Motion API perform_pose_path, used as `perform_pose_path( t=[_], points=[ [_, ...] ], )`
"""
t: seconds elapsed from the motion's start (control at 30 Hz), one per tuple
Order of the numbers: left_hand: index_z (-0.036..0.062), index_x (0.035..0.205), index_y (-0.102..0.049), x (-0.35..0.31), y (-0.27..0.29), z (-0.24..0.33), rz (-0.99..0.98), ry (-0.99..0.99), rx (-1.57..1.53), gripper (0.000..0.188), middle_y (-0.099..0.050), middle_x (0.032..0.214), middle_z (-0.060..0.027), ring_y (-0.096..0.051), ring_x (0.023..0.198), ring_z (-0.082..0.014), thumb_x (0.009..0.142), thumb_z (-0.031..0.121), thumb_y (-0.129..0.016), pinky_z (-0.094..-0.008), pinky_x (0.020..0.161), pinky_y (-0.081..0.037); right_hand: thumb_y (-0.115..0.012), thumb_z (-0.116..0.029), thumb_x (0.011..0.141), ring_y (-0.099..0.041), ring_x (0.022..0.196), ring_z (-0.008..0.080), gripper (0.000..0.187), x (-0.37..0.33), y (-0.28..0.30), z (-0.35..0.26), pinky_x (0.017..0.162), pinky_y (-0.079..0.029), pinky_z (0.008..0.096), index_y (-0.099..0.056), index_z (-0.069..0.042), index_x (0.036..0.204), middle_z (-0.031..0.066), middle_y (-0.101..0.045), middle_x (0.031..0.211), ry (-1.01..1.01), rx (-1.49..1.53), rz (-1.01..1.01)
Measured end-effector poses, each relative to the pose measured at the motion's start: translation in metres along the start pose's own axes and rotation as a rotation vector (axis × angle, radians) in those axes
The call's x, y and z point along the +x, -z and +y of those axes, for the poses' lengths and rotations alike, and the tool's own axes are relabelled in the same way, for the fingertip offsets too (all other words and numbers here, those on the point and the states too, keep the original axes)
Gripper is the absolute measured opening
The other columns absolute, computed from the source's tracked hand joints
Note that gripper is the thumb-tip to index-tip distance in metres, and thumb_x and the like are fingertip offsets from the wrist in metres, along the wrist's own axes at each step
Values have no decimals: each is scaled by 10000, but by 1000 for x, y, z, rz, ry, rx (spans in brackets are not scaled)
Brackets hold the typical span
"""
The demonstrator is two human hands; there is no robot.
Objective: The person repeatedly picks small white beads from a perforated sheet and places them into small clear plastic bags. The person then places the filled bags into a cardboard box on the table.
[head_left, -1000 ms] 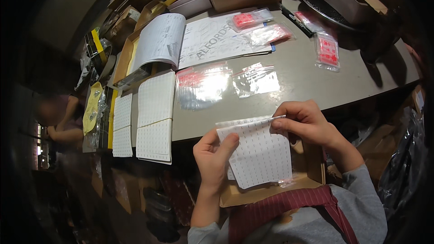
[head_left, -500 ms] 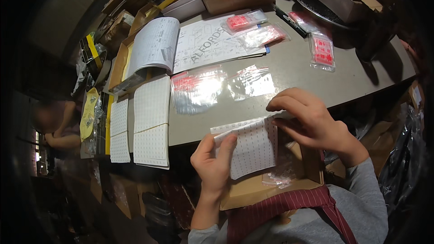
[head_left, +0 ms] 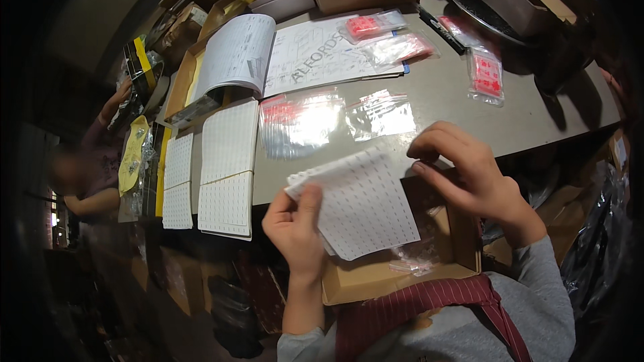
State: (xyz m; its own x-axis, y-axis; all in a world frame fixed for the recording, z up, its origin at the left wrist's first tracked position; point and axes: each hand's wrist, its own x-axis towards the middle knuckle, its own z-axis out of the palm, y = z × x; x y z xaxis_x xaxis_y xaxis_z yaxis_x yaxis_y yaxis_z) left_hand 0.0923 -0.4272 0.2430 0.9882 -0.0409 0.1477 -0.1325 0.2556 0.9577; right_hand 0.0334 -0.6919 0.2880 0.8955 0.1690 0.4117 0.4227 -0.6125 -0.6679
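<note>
My left hand (head_left: 295, 231) pinches a white sheet printed with rows of small marks (head_left: 369, 211), thumb on top. The sheet tilts over an open cardboard box (head_left: 382, 285) in front of my body; its upper part is blurred. A few small clear plastic bags (head_left: 414, 261) lie inside the box. Right of the sheet, apart from it, hovers my right hand (head_left: 463, 171), its fingers bent and the thumb separated from the forefinger; I see nothing between them. Beyond the sheet, on the table (head_left: 443, 104), lie clear zip bags with red seams (head_left: 305, 121) and a smaller pile of such bags (head_left: 381, 115).
Banded stacks of printed sheets (head_left: 227, 201) lie at the table's left edge. Behind are a curled-open booklet (head_left: 235, 53), a printed drawing (head_left: 295, 53), red-printed packets (head_left: 486, 74), a black marker (head_left: 441, 30) and a round tray (head_left: 486, 13). Another person (head_left: 94, 174) is at far left.
My left hand has moved slightly left with the sheet, which has swung and tilted. My right hand has come away from the sheet's edge. The other person's arm has risen.
</note>
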Motion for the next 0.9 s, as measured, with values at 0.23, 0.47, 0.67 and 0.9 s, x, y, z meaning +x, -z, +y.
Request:
perform_pose_path(
  t=[0.23,0.47,0.67,0.9],
  points=[
    [-69,1095,-702,16,2,8,46,-54,-104,164,-720,990,-68,-645,863,-79,997,63,-709,-190,781,-505,-689,-215,995,-672,796,268,195,-25,-7,3,712,-535,356,-680,-21,1009,118,-672,916,-141,248,-243],
    [-64,1071,-709,-3,-14,10,-62,-69,217,164,-695,909,-13,-576,793,-49,976,68,-732,-202,714,-451,-697,-15,865,-666,927,326,250,-22,-1,3,805,-545,373,-639,-10,1109,159,-643,1020,4,-2,50],
    [-61,1006,-722,-5,-19,-2,-144,-71,266,142,-684,834,-19,-568,769,-61,942,53,-773,-219,707,-470,-714,-5,695,-644,981,352,455,0,-7,0,849,-553,405,-618,6,1140,166,-621,1087,225,-334,83],
    [-79,1070,-712,-2,-14,-13,-221,-91,341,165,-691,885,-15,-579,784,-70,961,41,-743,-227,706,-468,-679,-51,724,-637,949,330,369,8,-20,5,834,-547,402,-610,9,1081,152,-615,1036,255,-417,61]
  ],
)
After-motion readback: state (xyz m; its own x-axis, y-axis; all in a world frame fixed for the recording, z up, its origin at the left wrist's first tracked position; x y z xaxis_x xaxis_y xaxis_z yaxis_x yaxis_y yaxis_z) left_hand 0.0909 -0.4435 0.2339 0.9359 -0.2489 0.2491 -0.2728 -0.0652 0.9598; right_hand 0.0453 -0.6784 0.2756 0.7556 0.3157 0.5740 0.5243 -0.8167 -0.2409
